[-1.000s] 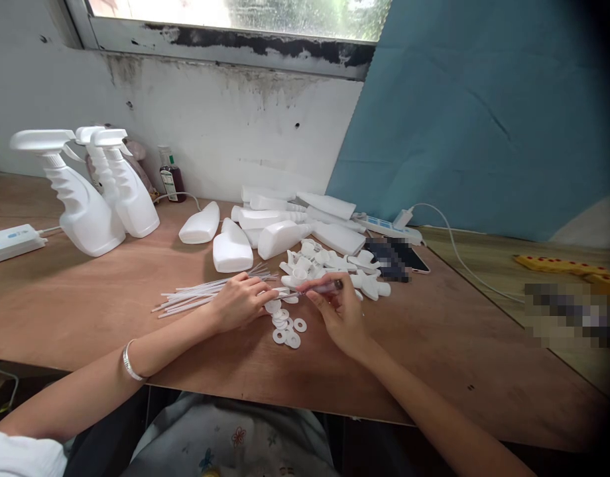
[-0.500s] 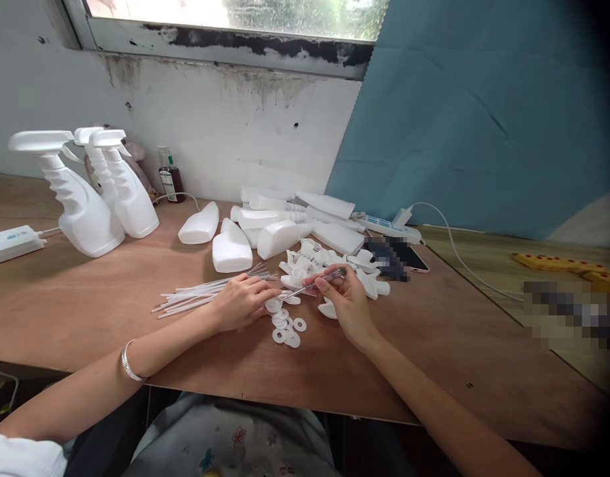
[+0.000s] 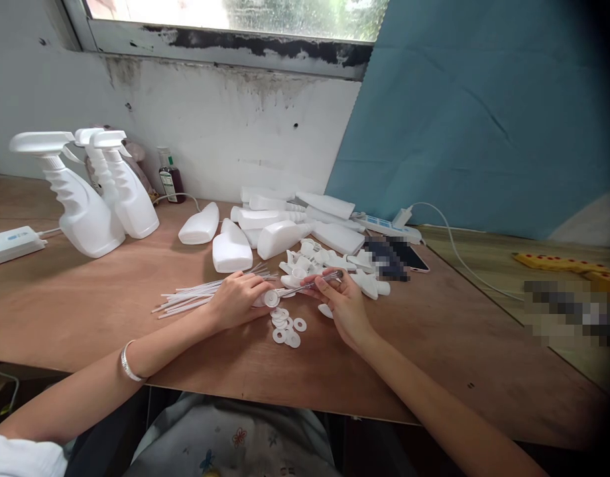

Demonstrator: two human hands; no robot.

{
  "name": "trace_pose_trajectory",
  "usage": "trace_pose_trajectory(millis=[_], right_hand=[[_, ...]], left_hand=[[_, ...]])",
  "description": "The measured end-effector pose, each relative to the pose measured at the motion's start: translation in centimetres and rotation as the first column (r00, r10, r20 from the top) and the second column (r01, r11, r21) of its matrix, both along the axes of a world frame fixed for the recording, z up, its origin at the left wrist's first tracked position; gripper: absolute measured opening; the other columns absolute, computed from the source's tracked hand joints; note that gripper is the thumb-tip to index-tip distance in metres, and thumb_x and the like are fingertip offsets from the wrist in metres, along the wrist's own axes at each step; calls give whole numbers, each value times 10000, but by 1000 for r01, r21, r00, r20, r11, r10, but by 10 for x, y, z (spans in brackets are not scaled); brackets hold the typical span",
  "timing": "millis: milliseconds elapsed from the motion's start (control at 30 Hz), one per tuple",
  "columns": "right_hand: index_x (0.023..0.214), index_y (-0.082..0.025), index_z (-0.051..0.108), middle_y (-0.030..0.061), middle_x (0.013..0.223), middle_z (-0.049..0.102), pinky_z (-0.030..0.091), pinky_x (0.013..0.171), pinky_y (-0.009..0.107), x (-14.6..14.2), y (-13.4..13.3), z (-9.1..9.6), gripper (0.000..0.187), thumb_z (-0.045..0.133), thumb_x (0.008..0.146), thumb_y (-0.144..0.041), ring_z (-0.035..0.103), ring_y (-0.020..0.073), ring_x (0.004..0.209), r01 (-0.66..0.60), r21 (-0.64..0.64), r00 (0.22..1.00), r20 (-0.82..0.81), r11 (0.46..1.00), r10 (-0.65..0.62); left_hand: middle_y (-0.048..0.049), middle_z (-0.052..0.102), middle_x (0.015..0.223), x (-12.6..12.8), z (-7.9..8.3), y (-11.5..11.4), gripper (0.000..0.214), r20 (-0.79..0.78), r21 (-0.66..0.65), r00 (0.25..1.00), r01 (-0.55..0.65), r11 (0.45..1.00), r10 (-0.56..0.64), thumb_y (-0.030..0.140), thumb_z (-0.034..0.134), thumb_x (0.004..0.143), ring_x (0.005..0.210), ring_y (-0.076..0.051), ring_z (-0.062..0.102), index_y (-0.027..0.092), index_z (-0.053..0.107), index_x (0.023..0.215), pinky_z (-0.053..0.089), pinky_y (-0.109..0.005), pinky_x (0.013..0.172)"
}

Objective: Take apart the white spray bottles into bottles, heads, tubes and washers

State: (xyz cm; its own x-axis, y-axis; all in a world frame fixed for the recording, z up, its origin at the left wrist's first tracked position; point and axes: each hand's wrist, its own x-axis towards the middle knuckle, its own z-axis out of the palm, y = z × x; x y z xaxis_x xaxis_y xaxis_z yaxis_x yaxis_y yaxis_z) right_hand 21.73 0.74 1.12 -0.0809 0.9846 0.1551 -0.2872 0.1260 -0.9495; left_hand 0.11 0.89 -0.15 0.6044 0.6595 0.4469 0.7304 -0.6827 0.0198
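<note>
My left hand is closed around a white sprayer head, and its round screw cap faces up and toward me. The rest of that head is covered by my fingers. In my right hand, a pair of metal tweezers is pinched, tips pointing left, close to the cap. Just below the cap lie several flat white ring washers. A heap of loose white sprayer heads sits behind my right hand. Thin white dip tubes lie beside and behind my left hand.
Several white bottles lie at the back middle. Assembled spray bottles stand at the left, near a dark sauce bottle. Power strips rest at the left and back right. A phone lies right of the heap.
My left hand has turned the sprayer head so its round cap faces me more. The tweezers have drawn back slightly from the cap's opening. The washers have not moved.
</note>
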Motion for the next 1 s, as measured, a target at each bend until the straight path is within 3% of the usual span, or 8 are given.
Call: trace_pose_trajectory(millis=[500, 700, 1000], right_hand=[[772, -212, 456, -11, 741, 672, 532, 784, 387, -1, -2, 5, 296, 713, 673, -320, 650, 173, 782, -1, -12, 1000, -13, 1000, 1], [790, -212, 452, -11, 767, 680, 529, 782, 378, -4, -4, 1, 300, 713, 680, -311, 651, 171, 800, -59, -16, 998, -9, 998, 59], [772, -199, 465, 1, 758, 670, 518, 751, 322, -1, -2, -1, 283, 710, 673, -299, 636, 148, 739, -81, -119, 996, -51, 990, 75]], left_hand=[[-43, 664, 853, 2, 0, -1, 320, -32, -2, 999, -32, 1000, 31, 445, 545, 788, 783, -197, 615, 169, 607, 939, 384, -297, 672], [-41, 662, 857, 2, -1, -1, 319, -30, 4, 999, -18, 1000, 18, 450, 530, 801, 776, -193, 610, 175, 602, 946, 381, -294, 675], [-41, 659, 881, 2, 0, -1, 298, -52, -12, 999, -10, 1000, 10, 406, 567, 785, 789, -196, 605, 169, 591, 963, 388, -300, 690]])
